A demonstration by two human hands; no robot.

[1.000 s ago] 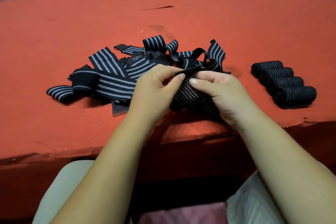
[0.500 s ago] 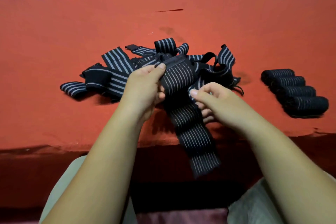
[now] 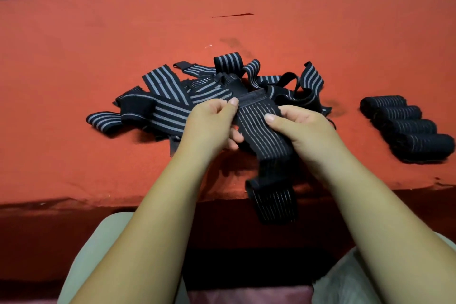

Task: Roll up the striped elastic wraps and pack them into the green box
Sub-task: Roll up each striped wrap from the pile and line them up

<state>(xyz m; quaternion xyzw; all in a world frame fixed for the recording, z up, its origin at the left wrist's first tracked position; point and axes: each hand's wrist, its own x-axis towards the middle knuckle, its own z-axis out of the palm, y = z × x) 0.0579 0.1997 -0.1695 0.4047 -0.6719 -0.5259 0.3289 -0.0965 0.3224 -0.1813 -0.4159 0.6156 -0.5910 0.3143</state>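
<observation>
Head camera view, looking down at a red table [image 3: 98,32] where a person works on one striped elastic wrap [image 3: 259,128]. The wrap lies just in front of a pile of loose wraps [image 3: 170,96], its far end touching the pile and its tail hanging over the table's near edge.

The left hand [image 3: 209,126] pinches the wrap's left edge between thumb and curled fingers, close to the plain black fastening strip. The right hand [image 3: 303,128] grips the opposite edge, thumb on top.

The wrap looks light, soft and stretchy, limp wherever it is unsupported. It would likely roll best from the fastening end, held at both edges under slight tension.

Right of the pile, well apart, four rolled wraps [image 3: 404,128] sit in a row. No green box is in view.
</observation>
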